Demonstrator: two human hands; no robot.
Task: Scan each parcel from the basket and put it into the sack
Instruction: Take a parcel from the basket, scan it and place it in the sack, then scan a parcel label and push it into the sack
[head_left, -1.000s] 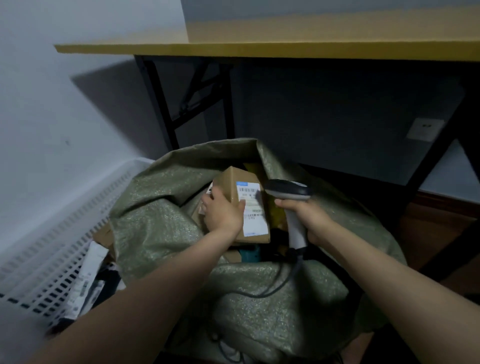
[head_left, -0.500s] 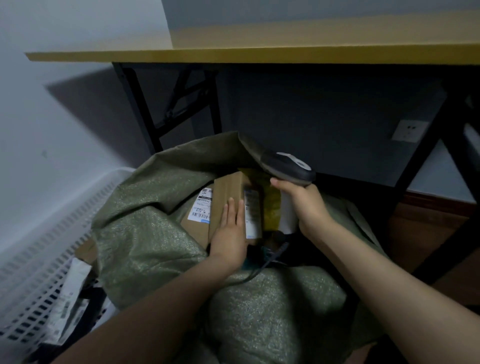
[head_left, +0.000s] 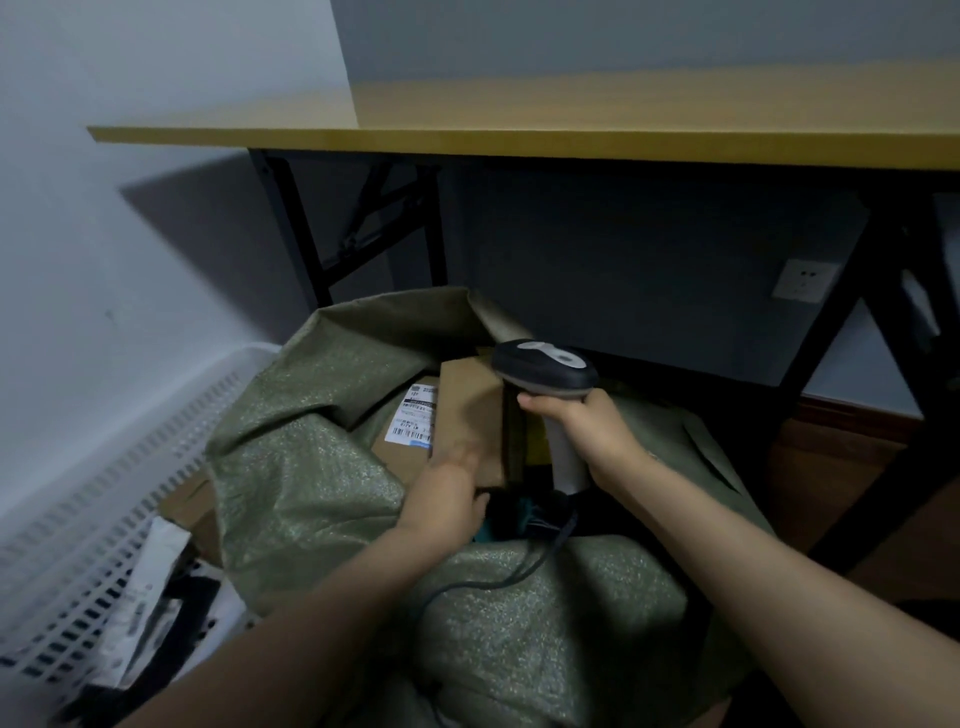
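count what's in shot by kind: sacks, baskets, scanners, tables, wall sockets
sack: 1
basket: 1
scanner: 1
table: 1
wall socket: 1
total: 5

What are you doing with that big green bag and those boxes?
A person is packing parcels. The right hand grips a scanner over the open green sack, while the left hand rests on a cardboard box inside it, beside another box with a label. More parcels lie in the white basket on the left.
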